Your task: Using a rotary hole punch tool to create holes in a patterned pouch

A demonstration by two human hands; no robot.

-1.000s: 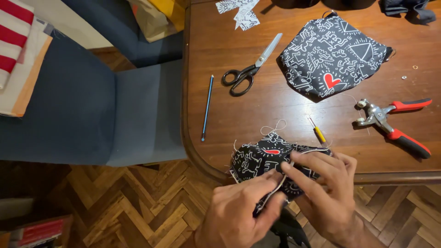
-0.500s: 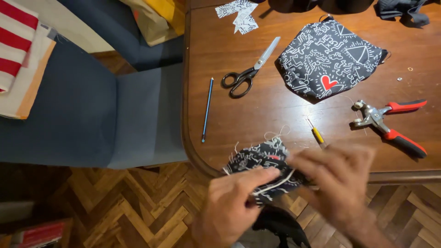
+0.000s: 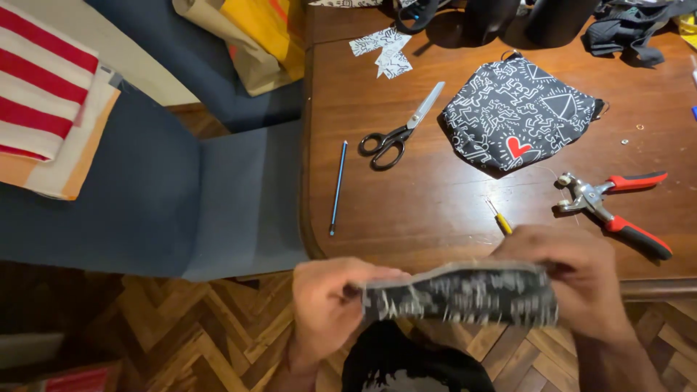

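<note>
left hand [image 3: 327, 305]: closed on fabric strip [image 3: 459, 294] end | right hand [image 3: 573, 283]: opposite end gripped | yellow tool [image 3: 499, 218], pliers [image 3: 610, 203]: lying just beyond right hand

packages: brown-and-yellow paper bag [image 3: 250, 36] | top, on blue chair [image 3: 181, 196]

Warm, fairly dim indoor light falls from above onto the wooden table [image 3: 435, 203], leaving a soft sheen near its far edge and short shadows beside the scissors [image 3: 401, 133] and the pliers [image 3: 613, 207]. The floor below stays dark. Both hands and the patterned fabric strip [image 3: 461, 294] are smeared by motion blur. Lines bend slightly toward the picture's corners.
</note>
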